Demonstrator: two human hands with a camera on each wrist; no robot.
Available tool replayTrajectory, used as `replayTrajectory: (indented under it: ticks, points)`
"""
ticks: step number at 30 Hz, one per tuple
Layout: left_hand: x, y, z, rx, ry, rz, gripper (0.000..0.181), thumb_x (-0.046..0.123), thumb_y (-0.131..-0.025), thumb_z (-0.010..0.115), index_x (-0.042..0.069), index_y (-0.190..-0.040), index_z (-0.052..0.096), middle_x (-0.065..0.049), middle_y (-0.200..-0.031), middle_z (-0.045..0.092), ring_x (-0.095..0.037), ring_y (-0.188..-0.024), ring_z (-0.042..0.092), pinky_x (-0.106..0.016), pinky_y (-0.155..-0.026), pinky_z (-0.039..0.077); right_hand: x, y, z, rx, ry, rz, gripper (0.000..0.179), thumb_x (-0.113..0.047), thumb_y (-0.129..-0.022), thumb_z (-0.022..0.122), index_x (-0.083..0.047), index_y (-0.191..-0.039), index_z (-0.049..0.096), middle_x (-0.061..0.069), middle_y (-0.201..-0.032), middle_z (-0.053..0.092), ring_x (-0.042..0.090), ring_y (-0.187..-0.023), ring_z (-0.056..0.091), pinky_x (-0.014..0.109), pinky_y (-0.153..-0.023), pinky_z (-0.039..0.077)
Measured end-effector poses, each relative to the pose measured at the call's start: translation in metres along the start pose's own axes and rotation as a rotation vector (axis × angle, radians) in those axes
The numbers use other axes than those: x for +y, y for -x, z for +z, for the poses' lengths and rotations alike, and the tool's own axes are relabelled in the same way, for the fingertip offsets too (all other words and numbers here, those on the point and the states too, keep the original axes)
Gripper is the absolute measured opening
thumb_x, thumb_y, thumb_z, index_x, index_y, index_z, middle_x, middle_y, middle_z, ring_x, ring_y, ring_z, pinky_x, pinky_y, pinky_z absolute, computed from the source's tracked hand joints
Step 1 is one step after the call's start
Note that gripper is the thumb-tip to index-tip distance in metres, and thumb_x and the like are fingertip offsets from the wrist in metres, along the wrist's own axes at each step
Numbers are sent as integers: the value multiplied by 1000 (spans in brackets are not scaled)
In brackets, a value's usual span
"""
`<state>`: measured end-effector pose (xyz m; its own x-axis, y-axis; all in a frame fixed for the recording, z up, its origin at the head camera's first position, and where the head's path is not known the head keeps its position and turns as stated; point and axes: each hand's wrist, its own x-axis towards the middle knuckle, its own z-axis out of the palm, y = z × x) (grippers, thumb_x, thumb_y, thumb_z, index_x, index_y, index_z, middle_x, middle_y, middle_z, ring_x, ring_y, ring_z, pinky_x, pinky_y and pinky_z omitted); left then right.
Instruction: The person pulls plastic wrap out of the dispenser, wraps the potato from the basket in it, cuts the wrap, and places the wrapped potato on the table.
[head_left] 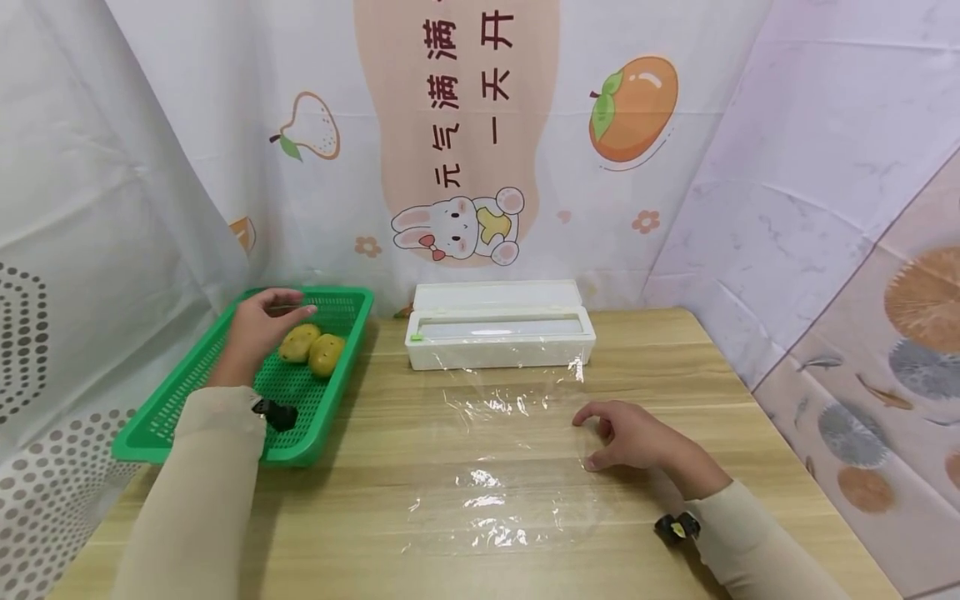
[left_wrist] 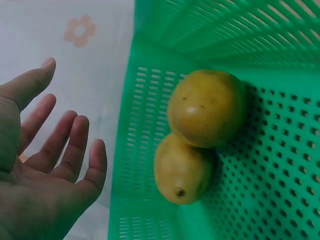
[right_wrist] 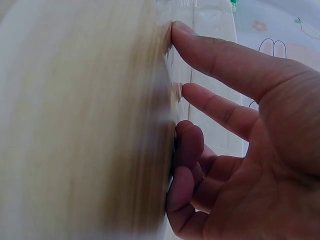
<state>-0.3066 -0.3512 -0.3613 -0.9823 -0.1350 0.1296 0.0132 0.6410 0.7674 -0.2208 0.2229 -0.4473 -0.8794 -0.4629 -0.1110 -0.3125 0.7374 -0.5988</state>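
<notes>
My left hand (head_left: 262, 325) hovers over the green basket (head_left: 358, 350), fingers loosely spread and holding nothing. Below it, two yellow fruits that look like mangoes (head_left: 327, 356) lie side by side in the basket; the left wrist view shows the fruits (left_wrist: 207, 107) touching, apart from the hand (left_wrist: 55, 170). A sheet of clear cling film (head_left: 487, 479) lies spread over the wooden table. My right hand (head_left: 633, 437) rests at the film's right edge, fingers relaxed. In the right wrist view, that hand (right_wrist: 235, 145) has its fingertips right at the table surface and film.
Behind the film stands a white cling film dispenser (head_left: 498, 354) with its lid raised and a small green slider (head_left: 417, 337) on its front. Printed curtains (head_left: 315, 208) enclose the wooden table (head_left: 645, 358) at the back and sides.
</notes>
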Motion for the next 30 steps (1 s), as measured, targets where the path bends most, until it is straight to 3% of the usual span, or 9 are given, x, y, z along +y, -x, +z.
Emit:
replayTrajectory:
  ticks: [11,19,30]
  points:
    - [-24,-12,9,-280,-118,-51,86,57,-80,67,14,-148,33,-21,-143,40,-41,-123,46,-51,-90,47,-2,-1,-1,3,-12,5,59,-28,-61,89,-24,-113,62,8,-83,55,17,-74,48,31,-63,41]
    - [-24,-12,17,-366,-148,-55,82,46,-86,67,4,-147,32,-22,-145,38,-41,-130,38,-54,-98,41,-1,0,0,5,-6,0,60,-29,-61,90,-24,-114,62,8,-83,56,17,-74,48,30,-64,42]
    - [-29,-10,18,-426,-244,-11,79,38,-84,72,4,-145,37,-25,-145,38,-44,-130,38,-56,-99,38,-2,1,0,1,5,-16,60,-29,-62,89,-23,-115,62,7,-83,55,16,-73,48,29,-63,41]
